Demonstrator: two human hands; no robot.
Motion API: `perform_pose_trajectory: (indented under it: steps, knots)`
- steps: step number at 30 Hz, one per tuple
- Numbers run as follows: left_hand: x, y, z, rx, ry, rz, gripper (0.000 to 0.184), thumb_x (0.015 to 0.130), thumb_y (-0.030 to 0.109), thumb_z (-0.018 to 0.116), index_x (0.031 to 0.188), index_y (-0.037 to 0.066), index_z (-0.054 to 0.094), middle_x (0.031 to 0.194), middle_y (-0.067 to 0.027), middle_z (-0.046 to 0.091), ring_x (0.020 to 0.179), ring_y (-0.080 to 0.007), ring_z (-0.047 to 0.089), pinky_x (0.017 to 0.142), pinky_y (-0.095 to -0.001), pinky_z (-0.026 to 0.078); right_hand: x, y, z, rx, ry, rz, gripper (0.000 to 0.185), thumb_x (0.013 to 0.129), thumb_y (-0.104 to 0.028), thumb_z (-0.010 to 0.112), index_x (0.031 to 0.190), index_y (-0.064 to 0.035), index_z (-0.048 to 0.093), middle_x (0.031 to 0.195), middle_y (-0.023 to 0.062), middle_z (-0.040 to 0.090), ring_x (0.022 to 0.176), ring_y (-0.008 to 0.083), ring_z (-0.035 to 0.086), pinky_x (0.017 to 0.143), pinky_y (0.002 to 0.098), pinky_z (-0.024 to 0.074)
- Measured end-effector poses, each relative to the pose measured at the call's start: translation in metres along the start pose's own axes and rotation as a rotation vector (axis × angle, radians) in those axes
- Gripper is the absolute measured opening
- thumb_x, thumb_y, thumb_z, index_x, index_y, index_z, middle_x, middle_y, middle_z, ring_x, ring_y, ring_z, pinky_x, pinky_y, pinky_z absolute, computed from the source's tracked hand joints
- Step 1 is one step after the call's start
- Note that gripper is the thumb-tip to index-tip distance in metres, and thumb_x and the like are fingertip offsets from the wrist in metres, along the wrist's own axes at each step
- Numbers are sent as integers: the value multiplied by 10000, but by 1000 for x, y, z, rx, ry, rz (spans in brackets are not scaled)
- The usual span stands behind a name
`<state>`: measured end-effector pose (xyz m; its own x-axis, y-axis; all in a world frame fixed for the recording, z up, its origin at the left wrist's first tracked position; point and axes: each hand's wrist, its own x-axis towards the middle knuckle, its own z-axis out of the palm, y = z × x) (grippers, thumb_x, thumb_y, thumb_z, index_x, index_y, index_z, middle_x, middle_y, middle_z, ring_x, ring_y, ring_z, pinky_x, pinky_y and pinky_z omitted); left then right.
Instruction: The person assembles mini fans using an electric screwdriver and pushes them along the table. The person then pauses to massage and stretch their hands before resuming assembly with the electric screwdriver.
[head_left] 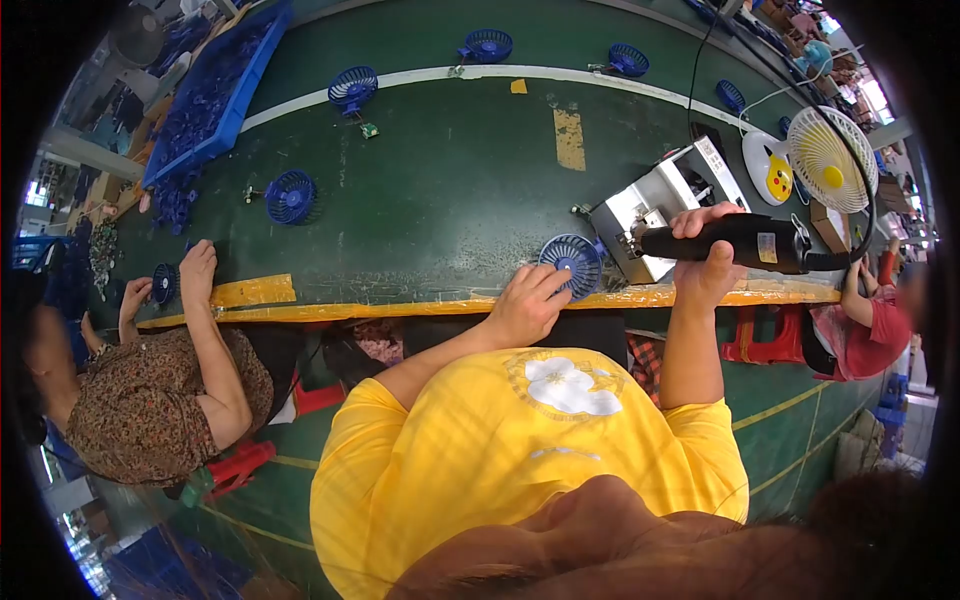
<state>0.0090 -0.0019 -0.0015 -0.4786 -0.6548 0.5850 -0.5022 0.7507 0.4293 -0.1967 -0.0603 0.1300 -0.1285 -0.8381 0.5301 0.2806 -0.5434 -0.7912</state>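
At the near edge of the green tabletop [450, 210], the blue fan [568, 262] lies with its round, ribbed cage facing up, just in front of the person's body. Its short stem points away from the left hand [525, 308] and towards the open-sided metal fixture [630, 215], though whether the two touch is hard to tell. The left hand is the nearer one: its bent fingers rest on the near left part of the cage, but whether they pinch it or merely steady it cannot be told. The right hand [703, 285] has its grip wrapped around the black electric screwdriver [752, 232], thumb on the near side and fingers over the far side. The fan lies to the left of that grip, slightly nearer the body than the tool's line. The screwdriver's long axis runs nearly level from right to left, its tip at the fixture, its cable trailing off to the right. Farther out, a second blue fan [291, 197] lies well to the left, and a white fan [830, 165] with a yellow hub stands beyond the screwdriver's cable end.
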Motion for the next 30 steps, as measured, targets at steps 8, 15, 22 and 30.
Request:
perform_pose_trajectory:
  steps: [8,15,22,30]
  knots:
    - [5,3,-5,-19,6,19,240,684,77,649,912,10,617,1125,-130,562,996,-270,503,808,-391,406,-23,33,29,197,-127,120,615,721,-390,785,1092,-8,478,756,90,567,687,208,566,671,358,488]
    - [4,2,-3,-6,47,23,192,722,92,631,890,0,642,1091,-111,593,945,-248,532,772,-363,422,-33,55,44,282,-270,255,521,704,-176,816,1080,2,502,772,75,574,714,162,568,654,287,480]
    - [2,1,2,-4,64,25,178,724,83,610,876,-1,647,1072,-112,607,923,-241,546,764,-362,424,-36,62,45,208,-324,310,431,687,-117,805,992,-2,523,739,68,572,688,142,547,630,272,455]
    - [3,-16,-18,104,-43,51,151,714,77,589,839,6,634,1077,-153,606,893,-254,569,743,-366,453,-24,46,32,197,-156,160,537,752,-321,769,1084,6,501,731,80,574,678,181,573,642,311,483]
